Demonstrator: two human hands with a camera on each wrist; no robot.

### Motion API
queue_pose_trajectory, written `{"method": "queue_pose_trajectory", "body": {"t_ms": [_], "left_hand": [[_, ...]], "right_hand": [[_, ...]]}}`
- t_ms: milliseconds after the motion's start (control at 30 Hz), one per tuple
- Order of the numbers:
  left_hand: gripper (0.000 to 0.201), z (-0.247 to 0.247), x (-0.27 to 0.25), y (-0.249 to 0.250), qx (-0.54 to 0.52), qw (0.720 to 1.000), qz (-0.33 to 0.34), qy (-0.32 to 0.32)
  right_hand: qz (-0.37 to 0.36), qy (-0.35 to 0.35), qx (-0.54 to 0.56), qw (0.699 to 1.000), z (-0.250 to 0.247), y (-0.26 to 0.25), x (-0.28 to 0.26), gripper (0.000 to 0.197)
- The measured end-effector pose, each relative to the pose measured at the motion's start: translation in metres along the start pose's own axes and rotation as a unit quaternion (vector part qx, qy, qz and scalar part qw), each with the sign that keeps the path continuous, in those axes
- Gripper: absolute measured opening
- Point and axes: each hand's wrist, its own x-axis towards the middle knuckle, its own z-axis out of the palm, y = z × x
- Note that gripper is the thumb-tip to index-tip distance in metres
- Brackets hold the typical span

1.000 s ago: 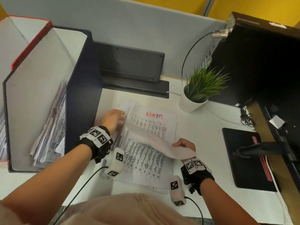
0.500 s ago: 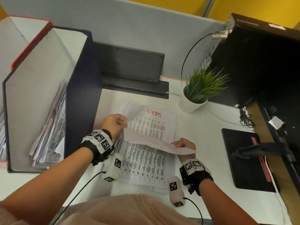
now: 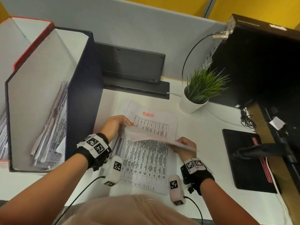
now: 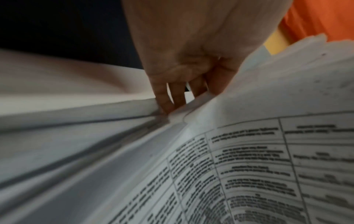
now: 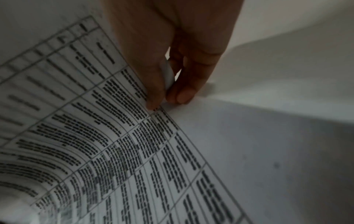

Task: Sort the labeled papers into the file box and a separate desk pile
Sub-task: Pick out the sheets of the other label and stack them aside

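Note:
A stack of printed table sheets (image 3: pixel 146 159) lies on the white desk; the exposed sheet is marked ADMIN (image 3: pixel 148 114) in red. Over it I hold one lifted sheet (image 3: pixel 151 138), bowed across the stack. My left hand (image 3: pixel 116 125) pinches its left edge, my right hand (image 3: pixel 184 146) pinches its right edge. In the left wrist view my fingers (image 4: pixel 172 97) curl at the lifted sheet (image 4: pixel 268 91). The right wrist view has my fingertips (image 5: pixel 180 94) gripping the sheet (image 5: pixel 95 121). The dark blue file box (image 3: pixel 84 101) stands at left with several papers (image 3: pixel 52 132) inside.
A red-edged file box (image 3: pixel 32 44) stands at far left. A black keyboard (image 3: pixel 129 65) leans on the partition behind. A potted plant (image 3: pixel 199 91) sits at back right, a black pad (image 3: pixel 246 161) at right, and a dark monitor (image 3: pixel 259 62) above it.
The held sheet has been lifted and drawn toward me, uncovering the red ADMIN label beneath. Both hands kept their grip on its edges.

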Motion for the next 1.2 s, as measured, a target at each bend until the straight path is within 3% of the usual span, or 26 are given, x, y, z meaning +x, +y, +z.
{"method": "queue_pose_trajectory", "body": {"t_ms": [67,167,267,367,467,567,700,800,867,900,967,1033,1067,1100,1200], "left_hand": [[0.024,-0.002,0.008,-0.001,0.016,0.998,-0.028,0.050],[0.017,-0.009,0.021,-0.010,0.150,0.981,-0.029,0.117],[0.024,-0.011,0.025,-0.016,0.278,0.954,-0.041,0.104],[0.031,-0.009,0.026,-0.015,0.317,0.940,-0.058,0.110],[0.016,-0.005,0.027,-0.013,0.370,0.922,-0.055,0.099],[0.005,-0.004,0.029,-0.015,0.366,0.924,-0.046,0.095],[0.011,-0.003,0.024,-0.014,0.396,0.915,-0.028,0.076],[0.020,-0.001,0.011,-0.012,0.428,0.902,0.004,0.060],[0.023,0.000,0.004,-0.014,0.456,0.883,0.078,0.083],[0.025,0.000,0.001,-0.016,0.446,0.881,0.124,0.100],[0.033,0.001,-0.004,-0.017,0.364,0.906,0.192,0.100],[0.036,0.004,-0.009,-0.017,0.276,0.929,0.233,0.078],[0.032,0.007,-0.011,-0.015,0.230,0.944,0.223,0.078],[0.027,0.009,-0.012,-0.013,0.177,0.961,0.196,0.080],[0.027,0.013,-0.011,-0.008,0.048,0.988,0.123,0.078]], "right_hand": [[0.047,0.008,0.123,0.991,-0.003,-0.001,-0.001,0.049],[0.118,0.011,0.171,0.978,-0.004,0.000,-0.001,0.055],[0.123,0.012,0.137,0.983,-0.002,-0.001,-0.004,0.034],[0.095,0.027,0.178,0.979,-0.001,0.002,-0.003,0.038],[0.078,0.032,0.166,0.983,0.002,0.004,-0.003,0.051],[0.130,0.043,0.218,0.966,0.003,0.003,-0.001,0.045],[0.165,0.028,0.267,0.949,0.002,-0.002,0.001,0.044],[0.172,0.011,0.289,0.942,0.001,-0.004,-0.001,0.047],[0.167,0.024,0.284,0.944,0.002,-0.003,-0.001,0.049],[0.165,0.029,0.272,0.948,0.002,-0.004,-0.001,0.051],[0.138,0.034,0.199,0.970,0.000,-0.003,0.000,0.049],[0.080,0.028,0.011,0.996,-0.001,-0.001,-0.001,0.024],[0.049,0.028,-0.061,0.997,-0.001,-0.001,-0.004,0.012],[0.029,0.033,-0.092,0.995,-0.001,0.000,-0.005,0.019],[-0.033,0.050,-0.003,0.998,0.000,-0.002,-0.008,0.055]]}}
